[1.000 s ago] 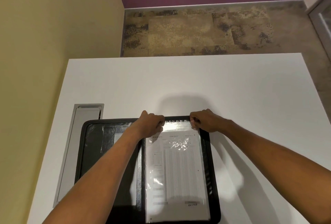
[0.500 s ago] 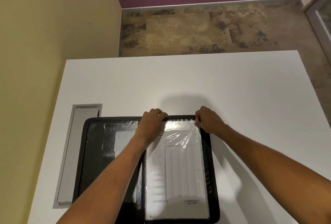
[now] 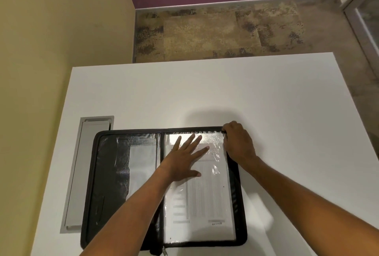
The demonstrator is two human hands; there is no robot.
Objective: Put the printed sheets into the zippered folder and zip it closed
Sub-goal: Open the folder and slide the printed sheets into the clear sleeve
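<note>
A black zippered folder (image 3: pixel 106 173) lies open flat on the white table. Its right half holds a clear plastic sleeve with a printed sheet (image 3: pixel 207 200) inside, text visible through the plastic. My left hand (image 3: pixel 184 159) lies flat with fingers spread on the upper part of that sleeve. My right hand (image 3: pixel 238 143) has its fingers curled at the folder's top right corner, gripping the edge of the sleeve or folder there. A zipper pull (image 3: pixel 164 252) shows at the folder's bottom centre.
The white table (image 3: pixel 205 91) runs on beyond the folder, with a grey cable hatch (image 3: pixel 84 173) set into it left of the folder. A yellow wall stands at the left. Patterned floor and a purple wall lie beyond the table's far edge.
My left hand let go of the sleeve's top edge and now lies flat on the sheet with fingers spread. My right hand slid right to the folder's top right corner.
</note>
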